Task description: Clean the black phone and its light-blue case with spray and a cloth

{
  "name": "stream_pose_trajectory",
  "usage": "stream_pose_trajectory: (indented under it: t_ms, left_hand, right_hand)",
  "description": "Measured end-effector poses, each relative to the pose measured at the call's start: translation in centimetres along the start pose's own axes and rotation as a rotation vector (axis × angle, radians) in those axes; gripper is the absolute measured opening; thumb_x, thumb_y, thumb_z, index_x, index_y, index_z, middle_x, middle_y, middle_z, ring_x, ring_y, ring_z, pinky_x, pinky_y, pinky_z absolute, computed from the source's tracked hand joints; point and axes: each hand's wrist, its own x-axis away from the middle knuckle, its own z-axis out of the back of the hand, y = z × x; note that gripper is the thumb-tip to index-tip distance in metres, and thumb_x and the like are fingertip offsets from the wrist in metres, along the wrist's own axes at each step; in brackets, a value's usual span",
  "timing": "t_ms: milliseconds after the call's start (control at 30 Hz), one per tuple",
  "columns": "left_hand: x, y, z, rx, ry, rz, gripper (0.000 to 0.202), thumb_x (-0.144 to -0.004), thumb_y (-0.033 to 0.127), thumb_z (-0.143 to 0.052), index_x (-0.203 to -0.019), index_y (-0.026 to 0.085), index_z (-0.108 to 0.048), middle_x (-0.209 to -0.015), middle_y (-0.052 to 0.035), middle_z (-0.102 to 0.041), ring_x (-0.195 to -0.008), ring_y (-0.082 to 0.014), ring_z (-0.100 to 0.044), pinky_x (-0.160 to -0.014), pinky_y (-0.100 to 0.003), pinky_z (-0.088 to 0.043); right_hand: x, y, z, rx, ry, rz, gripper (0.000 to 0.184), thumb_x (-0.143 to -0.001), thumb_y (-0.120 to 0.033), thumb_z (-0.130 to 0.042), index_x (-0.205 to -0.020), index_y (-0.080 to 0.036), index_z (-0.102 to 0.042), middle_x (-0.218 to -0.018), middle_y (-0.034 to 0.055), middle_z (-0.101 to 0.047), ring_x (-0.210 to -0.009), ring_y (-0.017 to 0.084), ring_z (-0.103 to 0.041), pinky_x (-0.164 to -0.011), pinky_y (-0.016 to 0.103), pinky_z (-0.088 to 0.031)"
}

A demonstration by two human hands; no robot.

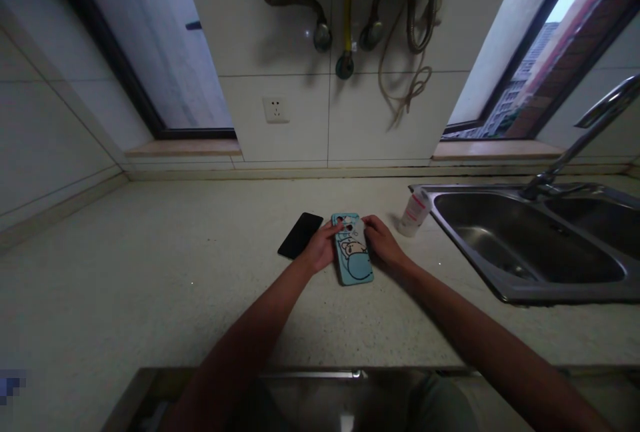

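Observation:
A light blue phone case with a cartoon figure lies flat on the speckled countertop, camera cutout at its far end. My left hand grips its left edge, thumb reaching over the far end. My right hand grips the right edge, fingers curled at the far corner. Both hands press on the case from either side. A black phone lies screen-up just left of my left hand, untouched.
A small white bottle with a red label stands between the case and the steel sink. A tap arches over the sink. Hoses hang on the tiled wall above a socket.

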Motion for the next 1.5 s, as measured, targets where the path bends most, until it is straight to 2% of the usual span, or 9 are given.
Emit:
stream_pose_trajectory:
  t_ms: [100,267,433,567,800,967,1100,1333,1500]
  left_hand:
    - [0.0,-0.2,0.1,-0.038,-0.022,-0.048,0.027,-0.078,0.019,-0.076,-0.103,0.015,-0.067,-0.1,-0.0104,-0.073,-0.097,-0.0233,-0.068,-0.095,-0.038,-0.049]
    - [-0.2,-0.2,0.3,-0.154,0.044,-0.182,0.044,-0.071,0.036,-0.085,-0.105,0.014,-0.069,-0.099,-0.0089,-0.073,-0.091,-0.0206,-0.067,-0.087,-0.034,-0.049]
    - [0.2,0.1,0.2,-0.258,0.039,-0.238,0.047,-0.07,0.041,-0.085,-0.106,0.014,-0.07,-0.099,-0.0086,-0.073,-0.088,-0.0193,-0.067,-0.083,-0.031,-0.049]
    - [0.2,0.3,0.1,-0.269,0.071,-0.265,0.053,-0.066,0.044,-0.088,-0.105,0.013,-0.07,-0.096,-0.009,-0.074,-0.084,-0.0198,-0.068,-0.081,-0.033,-0.05]
    - [-0.7,0.9,1.1,-0.207,0.184,-0.362,0.051,-0.06,0.034,-0.091,-0.101,0.013,-0.07,-0.089,-0.0063,-0.074,-0.083,-0.0184,-0.069,-0.086,-0.034,-0.05]
    - [-0.8,1.1,1.3,-0.151,0.212,-0.347,0.036,-0.067,0.024,-0.085,-0.096,0.013,-0.068,-0.087,-0.0065,-0.073,-0.084,-0.0184,-0.068,-0.087,-0.034,-0.05]
    - [-0.6,0.9,0.7,-0.137,0.162,-0.32,0.032,-0.068,0.021,-0.082,-0.095,0.012,-0.068,-0.088,-0.0075,-0.072,-0.088,-0.0191,-0.067,-0.088,-0.032,-0.049]
    - [0.5,0.0,-0.8,-0.221,0.21,-0.238,0.049,-0.068,0.024,-0.084,-0.112,0.017,-0.062,-0.101,-0.0047,-0.068,-0.091,-0.016,-0.063,-0.082,-0.028,-0.046]
    - [1.5,-0.4,-1.9,-0.337,0.076,-0.136,0.06,-0.068,0.039,-0.086,-0.118,0.019,-0.061,-0.104,-0.0056,-0.067,-0.095,-0.0179,-0.063,-0.083,-0.029,-0.046]
  right_hand:
    - [0.7,0.1,0.1,-0.068,-0.007,-0.095,0.028,-0.087,-0.048,-0.05,-0.084,-0.021,-0.055,-0.073,-0.0012,-0.057,-0.068,0.016,-0.051,-0.06,0.026,-0.042]
    - [1.2,-0.4,0.8,-0.056,-0.05,-0.11,0.048,-0.082,-0.067,-0.056,-0.078,-0.019,-0.06,-0.067,-0.0003,-0.053,-0.062,0.015,-0.046,-0.054,0.026,-0.035]
    - [1.2,-1.1,0.9,-0.014,-0.114,-0.135,0.05,-0.072,-0.066,-0.066,-0.08,-0.017,-0.063,-0.067,0.0004,-0.057,-0.061,0.015,-0.047,-0.055,0.027,-0.035]
    - [1.2,-1.6,1.3,0.054,-0.135,-0.133,0.053,-0.069,-0.068,-0.068,-0.064,-0.017,-0.059,-0.06,-0.001,-0.051,-0.057,0.013,-0.044,-0.053,0.027,-0.032]
    - [1.7,-2.8,1.0,-0.2,-0.319,-0.335,0.055,-0.061,-0.068,-0.077,-0.069,-0.016,-0.06,-0.057,-0.0018,-0.053,-0.049,0.01,-0.042,-0.048,0.025,-0.03]
    - [1.9,-3.3,0.7,-0.295,-0.296,-0.362,0.054,-0.06,-0.064,-0.081,-0.074,-0.016,-0.061,-0.057,-0.0032,-0.054,-0.048,0.009,-0.043,-0.047,0.023,-0.032]
    - [2.0,-3.3,0.7,-0.331,-0.294,-0.35,0.05,-0.059,-0.059,-0.084,-0.074,-0.015,-0.065,-0.06,-0.0005,-0.059,-0.051,0.011,-0.048,-0.049,0.024,-0.037]
    - [2.0,-3.7,1.0,-0.345,-0.148,-0.265,0.044,-0.062,-0.055,-0.083,-0.076,-0.016,-0.069,-0.06,0.0006,-0.06,-0.048,0.011,-0.046,-0.045,0.025,-0.033]
    - [1.9,-3.7,1.1,-0.346,-0.111,-0.198,0.046,-0.061,-0.057,-0.083,-0.073,-0.016,-0.068,-0.061,0.0008,-0.06,-0.05,0.011,-0.046,-0.048,0.026,-0.034]
